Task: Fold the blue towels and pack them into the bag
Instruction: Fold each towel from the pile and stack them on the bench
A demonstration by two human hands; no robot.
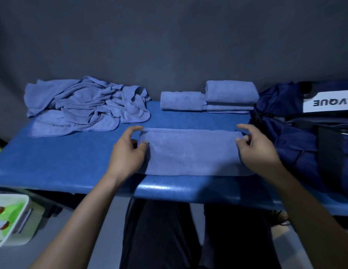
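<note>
A blue towel (190,152) lies folded into a long band on the blue padded table (72,158), right in front of me. My left hand (126,152) pinches its left end between thumb and fingers. My right hand (256,148) grips its right end the same way. A heap of unfolded blue towels (85,105) lies at the back left. Folded towels (208,100) sit at the back, one alone and a small stack beside it. The dark navy bag (297,136) lies on the table's right end, next to my right hand.
A dark grey backdrop rises right behind the table. A white label with letters (326,103) shows on the bag. A pale green and white basket (10,220) stands on the floor at the lower left. My legs are under the table's front edge.
</note>
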